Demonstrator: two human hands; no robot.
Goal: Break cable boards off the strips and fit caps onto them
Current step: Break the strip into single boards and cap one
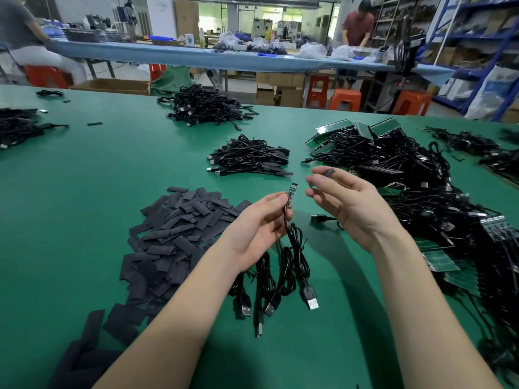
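Observation:
My left hand [259, 220] pinches a small cable board [291, 193] upright by its lower end, and several black USB cables [283, 276] hang from that hand down to the table. My right hand [345, 203] is raised just right of the board and holds a small black cap [329, 173] between thumb and fingertips. Cap and board are a short gap apart. A heap of flat black caps [174, 234] lies on the green table [84, 192] to the left. Green strips of boards with cables [393, 153] are piled at the right.
Finished cable bundles [250, 157] lie straight ahead, a bigger cable pile [205, 105] sits farther back, and another [16, 126] is at the far left. More strips [460, 265] crowd the right edge. Two people work at a long table [196, 56] behind; orange stools [344, 99] stand between.

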